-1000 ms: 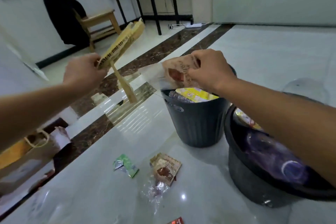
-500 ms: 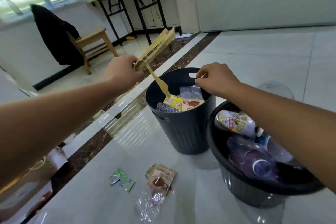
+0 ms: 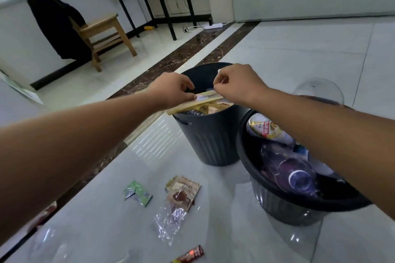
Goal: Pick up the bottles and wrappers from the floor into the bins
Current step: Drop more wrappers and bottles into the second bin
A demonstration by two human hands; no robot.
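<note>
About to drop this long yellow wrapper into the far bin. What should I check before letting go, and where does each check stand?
1. Left hand grips the long yellow wrapper: ok.
2. Wrapper wholly over the far bin opening: not ok, its near end overhangs the rim.
3. Right hand pinching the wrapper's far end: cannot tell.
4. Room in the far bin: cannot tell; wrappers lie high inside.
5. Floor cleared: not ok; green wrapper, brown wrapper, clear plastic and red wrapper lie there.
</note>
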